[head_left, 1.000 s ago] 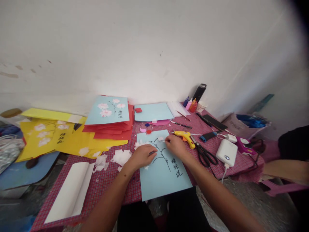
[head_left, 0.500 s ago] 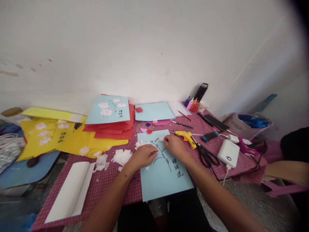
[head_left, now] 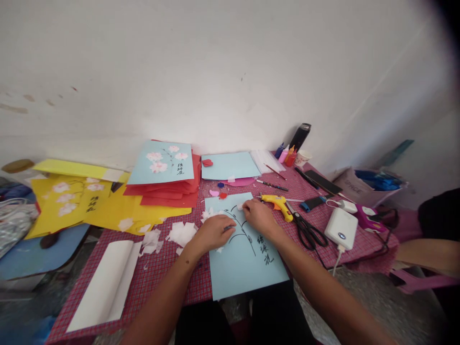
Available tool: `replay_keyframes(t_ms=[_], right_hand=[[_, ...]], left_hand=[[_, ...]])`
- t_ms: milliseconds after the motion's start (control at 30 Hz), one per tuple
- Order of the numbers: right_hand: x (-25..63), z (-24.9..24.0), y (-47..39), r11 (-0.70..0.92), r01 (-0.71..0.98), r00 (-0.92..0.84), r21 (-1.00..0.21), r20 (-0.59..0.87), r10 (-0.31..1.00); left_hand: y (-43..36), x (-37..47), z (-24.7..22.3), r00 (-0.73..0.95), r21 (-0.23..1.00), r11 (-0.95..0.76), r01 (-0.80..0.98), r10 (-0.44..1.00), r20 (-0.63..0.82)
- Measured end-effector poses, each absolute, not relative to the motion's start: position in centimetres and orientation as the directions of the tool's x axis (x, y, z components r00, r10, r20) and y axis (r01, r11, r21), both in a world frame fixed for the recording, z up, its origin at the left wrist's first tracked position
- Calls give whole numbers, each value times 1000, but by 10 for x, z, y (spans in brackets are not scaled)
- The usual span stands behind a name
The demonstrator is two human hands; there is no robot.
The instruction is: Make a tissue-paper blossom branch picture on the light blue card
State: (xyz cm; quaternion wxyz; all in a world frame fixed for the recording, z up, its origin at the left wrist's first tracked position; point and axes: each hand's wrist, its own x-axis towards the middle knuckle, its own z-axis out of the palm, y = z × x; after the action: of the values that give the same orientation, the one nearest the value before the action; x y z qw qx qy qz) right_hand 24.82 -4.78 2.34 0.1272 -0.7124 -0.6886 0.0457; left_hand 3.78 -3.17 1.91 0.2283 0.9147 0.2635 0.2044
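A light-blue sheet [head_left: 237, 275] with a painted dark branch and black brush characters lies in front of me at the table's edge. My left hand [head_left: 215, 232] rests over its left part, fingers curled round a thin dark stick [head_left: 228, 228] whose kind I cannot make out. My right hand [head_left: 258, 216] is over the upper right of the sheet, its fingers pinched on a small white paper piece [head_left: 240, 207] at a branch tip. White paper petals [head_left: 210, 214] sit on the sheet's upper left, partly behind my left hand.
Loose white paper squares [head_left: 181, 234] and a folded white sheet [head_left: 102, 287] lie at left. A yellow glue gun [head_left: 282, 205], black scissors [head_left: 309, 231] and a white power bank [head_left: 341, 226] are at right. Finished flower cards [head_left: 161, 163] are stacked behind, near paint bottles [head_left: 287, 155].
Both hands stay in nearly the same place. The right fingers have shifted very slightly at the white paper piece; the rest looks the same.
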Motion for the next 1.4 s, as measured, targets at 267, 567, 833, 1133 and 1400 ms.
replay_keyframes(t_ms=[267, 567, 833, 1133, 1400], right_hand=[[247, 23, -48, -11, 971, 42, -237, 126, 991], [257, 24, -59, -25, 955, 72, -295, 147, 986], [277, 24, -102, -7, 936, 76, -352, 183, 980], [328, 37, -92, -229, 955, 276, -189, 277, 921], [342, 25, -83, -296, 951, 310, -93, 226, 924]], left_hand=[[-32, 38, 21, 780, 529, -755, 387, 574, 249], [-32, 36, 22, 743, 591, -725, 353, 601, 293], [-8, 16, 23, 370, 687, -565, 458, 823, 430], [1, 14, 7, 484, 498, -647, 578, 762, 430], [-5, 13, 13, 517, 470, -653, 595, 758, 398]])
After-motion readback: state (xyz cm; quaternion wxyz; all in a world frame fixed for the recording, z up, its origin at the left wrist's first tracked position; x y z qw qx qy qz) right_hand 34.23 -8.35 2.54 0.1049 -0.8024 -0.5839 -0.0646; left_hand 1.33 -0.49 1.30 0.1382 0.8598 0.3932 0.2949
